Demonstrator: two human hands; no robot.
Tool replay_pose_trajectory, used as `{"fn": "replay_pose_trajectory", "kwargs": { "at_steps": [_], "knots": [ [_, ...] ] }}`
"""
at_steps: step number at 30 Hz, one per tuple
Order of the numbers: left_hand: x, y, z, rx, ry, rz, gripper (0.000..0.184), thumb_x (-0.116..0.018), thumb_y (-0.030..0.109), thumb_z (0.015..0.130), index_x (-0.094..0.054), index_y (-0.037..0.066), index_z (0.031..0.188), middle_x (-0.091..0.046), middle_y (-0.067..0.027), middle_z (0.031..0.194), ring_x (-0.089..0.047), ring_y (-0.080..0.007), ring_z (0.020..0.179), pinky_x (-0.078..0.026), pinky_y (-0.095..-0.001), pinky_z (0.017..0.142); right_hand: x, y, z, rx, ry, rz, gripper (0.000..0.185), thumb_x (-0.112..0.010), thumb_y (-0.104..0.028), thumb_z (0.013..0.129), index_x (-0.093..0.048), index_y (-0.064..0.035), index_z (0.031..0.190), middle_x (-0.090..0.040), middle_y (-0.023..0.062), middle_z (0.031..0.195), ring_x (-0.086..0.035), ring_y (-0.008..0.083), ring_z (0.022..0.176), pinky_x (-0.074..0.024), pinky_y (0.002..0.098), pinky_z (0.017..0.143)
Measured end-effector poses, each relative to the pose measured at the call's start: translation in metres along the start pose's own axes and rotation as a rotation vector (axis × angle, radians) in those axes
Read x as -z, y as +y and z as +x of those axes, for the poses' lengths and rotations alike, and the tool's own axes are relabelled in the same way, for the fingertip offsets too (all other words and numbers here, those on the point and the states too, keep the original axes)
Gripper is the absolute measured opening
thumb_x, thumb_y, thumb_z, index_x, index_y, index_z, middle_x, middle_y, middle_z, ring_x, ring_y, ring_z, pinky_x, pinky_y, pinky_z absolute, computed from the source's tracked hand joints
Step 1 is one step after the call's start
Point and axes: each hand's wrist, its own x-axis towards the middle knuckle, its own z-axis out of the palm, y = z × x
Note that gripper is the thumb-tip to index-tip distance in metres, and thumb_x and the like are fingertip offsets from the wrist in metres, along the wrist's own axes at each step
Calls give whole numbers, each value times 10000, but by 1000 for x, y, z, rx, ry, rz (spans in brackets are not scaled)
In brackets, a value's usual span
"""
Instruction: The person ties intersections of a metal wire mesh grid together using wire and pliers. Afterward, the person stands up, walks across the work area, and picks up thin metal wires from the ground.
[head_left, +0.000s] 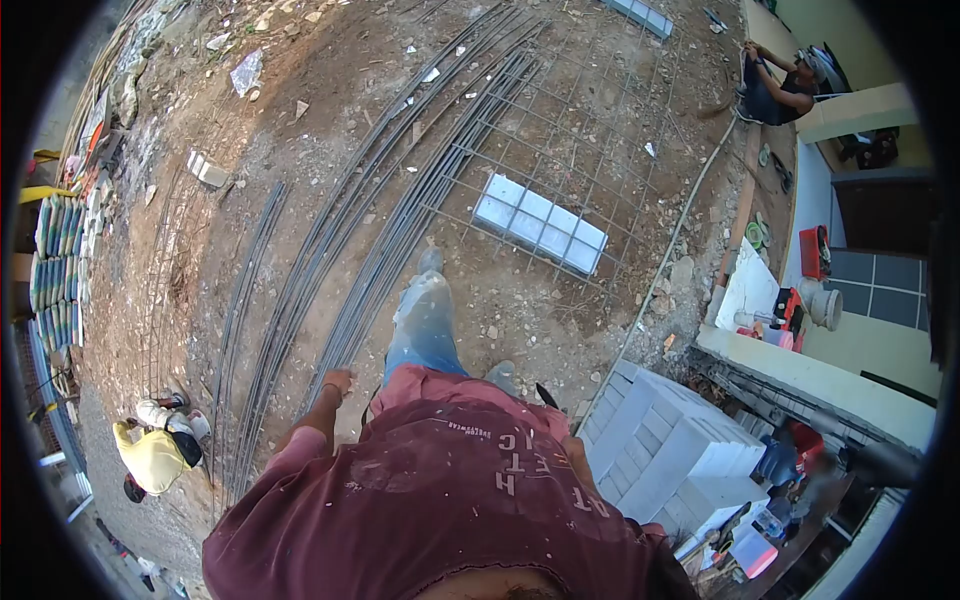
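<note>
My left hand point(340, 381) hangs beside my left hip, over bare dirt next to a bundle of long steel bars point(400, 230). Its fingers look loosely apart, and I see nothing in them. At my right side, my right hand point(572, 446) is mostly covered by my maroon shirt point(440, 490), and its fingers do not show. A dark, pointed object point(546, 396) juts out just ahead of that hand; whether the hand grips it is hidden. One leg in dusty blue trousers point(422, 315) is stretched forward beside the bars.
A steel bar grid point(560, 120) lies ahead, across a row of pale blocks point(540, 225). Stacked grey blocks point(655, 430) stand close on my right. A person in yellow point(155, 455) bends low at left; another person point(780, 85) sits far right. A hose point(690, 200) crosses the ground.
</note>
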Motion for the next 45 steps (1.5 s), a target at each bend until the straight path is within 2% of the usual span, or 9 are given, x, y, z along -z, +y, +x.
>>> {"fn": "replay_pose_trajectory", "kwargs": {
  "at_steps": [2, 5, 8, 10, 16, 25, 30, 37, 45],
  "knots": [
    [-1, -44, 119, -231, 36, 86, 281, -558, 210, 961, -775, 42, 1022, -756, -154, 876, -743, -288, 765, -604, -429, 645, -20, -22, -42, -24, 20, -61, 381, -720, -225, 855, -719, 71, 1095, -735, 172, 875, -678, 297, 630, -537, 450, 576],
    [113, 82, 93, -40, -6, -350, 250, -594, 243, 907, -765, 68, 955, -671, -95, 727, -655, -234, 640, -551, -386, 540, -57, -23, -18, 390, 148, -88, 414, -748, -277, 839, -733, 69, 1065, -748, 211, 891, -709, 337, 680, -556, 453, 635],
    [196, 169, 122, -99, 68, -418, 245, -619, 262, 890, -764, 85, 978, -584, -47, 637, -585, -190, 577, -503, -365, 500, -104, -132, -124, 373, 388, -511, 455, -799, -278, 785, -735, 38, 1105, -720, 297, 1015, -705, 443, 1018, -538, 465, 871],
    [251, 230, 135, -155, 23, -439, 246, -579, 295, 1017, -741, 111, 1032, -515, 14, 614, -488, -113, 533, -432, -279, 479, -122, -166, -163, 547, 401, -307, 503, -802, -276, 789, -706, 25, 1181, -718, 284, 1054, -702, 419, 1039, -530, 457, 908],
    [317, 360, 171, -253, -62, -727, 221, -571, 234, 1067, -740, 99, 1109, -634, 43, 752, -484, -49, 568, -426, -228, 501, -143, -235, -213, 653, 348, -170, 528, -796, -247, 808, -667, 17, 1247, -717, 263, 1091, -702, 395, 1043, -521, 463, 937],
    [253, 432, 105, -275, -192, -941, 249, -643, 198, 1031, -722, 81, 1236, -630, 50, 782, -351, -26, 484, -253, -210, 408, -142, -283, -115, 399, 352, -349, 518, -768, -293, 814, -661, 10, 1220, -708, 260, 1139, -675, 438, 1100, -524, 500, 950],
    [214, 440, 93, -231, -129, -905, 258, -635, 206, 1039, -717, 72, 1244, -601, 53, 772, -355, -25, 502, -253, -198, 418, -123, -344, -63, 544, 336, -404, 451, -782, -319, 793, -652, 6, 1076, -710, 280, 1021, -691, 463, 1010, -535, 527, 879],
    [165, 446, 142, -72, -231, -1036, 311, -573, 198, 1074, -643, 53, 1340, -592, 36, 816, -329, -29, 520, -244, -200, 432, -134, -391, 47, 488, 226, -546, 482, -744, -372, 848, -615, -15, 1145, -705, 283, 1056, -679, 458, 1055, -542, 537, 890],
    [73, 539, 292, -385, -291, -577, 311, -622, 226, 1056, -701, 23, 1277, -588, 45, 693, -394, -16, 524, -282, -214, 448, -212, -511, 211, 685, 218, -779, 507, -689, -417, 947, -572, -32, 1256, -697, 228, 1134, -681, 433, 1028, -535, 534, 871]
  ]
}}
